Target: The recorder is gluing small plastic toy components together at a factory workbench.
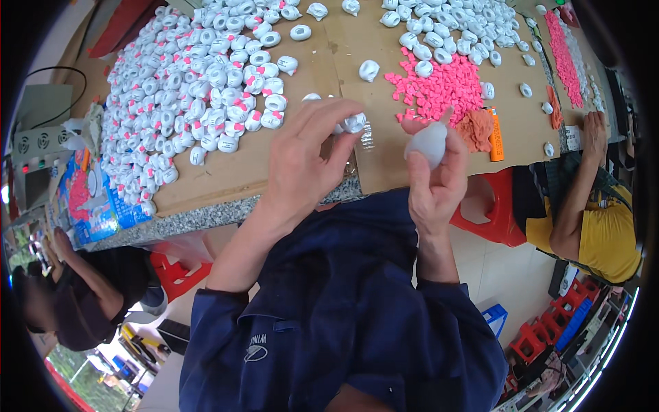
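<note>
My left hand (302, 154) is curled over the cardboard near the table's front edge. Between its thumb and fingertips is a small white plastic piece (354, 123), partly covered by the fingers. To its right, my right hand (439, 175) grips a smooth white egg-shaped object (429, 143), thumb on the near side and fingers wrapped behind. Just beyond that hand lies a heap of small pink pieces (439, 86). A single white plastic piece (368, 70) rests between the heap and a large spread of similar pieces on the left.
White pieces with pink parts (206, 89) cover the left of the cardboard (384, 168); more white pieces (460, 24) lie at the far right. A crumpled orange cloth (475, 130) sits beside an orange box (494, 137). People work on both sides, one in a yellow sleeve (607, 233).
</note>
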Available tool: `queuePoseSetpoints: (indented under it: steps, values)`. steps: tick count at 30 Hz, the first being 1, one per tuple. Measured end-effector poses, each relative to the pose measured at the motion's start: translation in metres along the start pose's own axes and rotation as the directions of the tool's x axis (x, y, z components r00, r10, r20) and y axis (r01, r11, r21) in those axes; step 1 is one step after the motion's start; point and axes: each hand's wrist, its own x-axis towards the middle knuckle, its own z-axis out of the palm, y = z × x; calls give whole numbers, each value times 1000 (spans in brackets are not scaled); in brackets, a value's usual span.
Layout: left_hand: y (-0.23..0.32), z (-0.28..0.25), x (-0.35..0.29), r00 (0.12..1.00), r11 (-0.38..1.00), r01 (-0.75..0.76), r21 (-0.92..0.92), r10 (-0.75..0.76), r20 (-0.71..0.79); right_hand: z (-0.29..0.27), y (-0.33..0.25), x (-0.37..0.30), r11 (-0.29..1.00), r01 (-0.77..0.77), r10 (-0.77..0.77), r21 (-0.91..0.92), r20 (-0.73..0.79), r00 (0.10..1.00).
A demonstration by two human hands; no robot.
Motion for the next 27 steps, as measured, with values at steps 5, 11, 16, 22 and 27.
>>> queuePoseSetpoints:
  steps: [5,11,16,22,27]
  values:
    - [0,-7,-27,980,828,197,-526,-163,109,-19,-23,-8,989,-54,61,-138,53,997]
    - [-11,-10,-41,931,704,360,-612,-312,189,-28,-28,-10,983,26,10,-184,192,981]
    - [-13,-5,-44,925,630,355,-691,-345,160,-19,-33,-12,972,-100,144,-212,202,969]
    - [-14,-4,-45,939,650,319,-690,-317,135,-15,-35,-14,953,-148,197,-263,172,965]
    - [-14,-5,-44,940,661,317,-681,-314,132,-18,-36,-13,949,-161,217,-273,192,957]
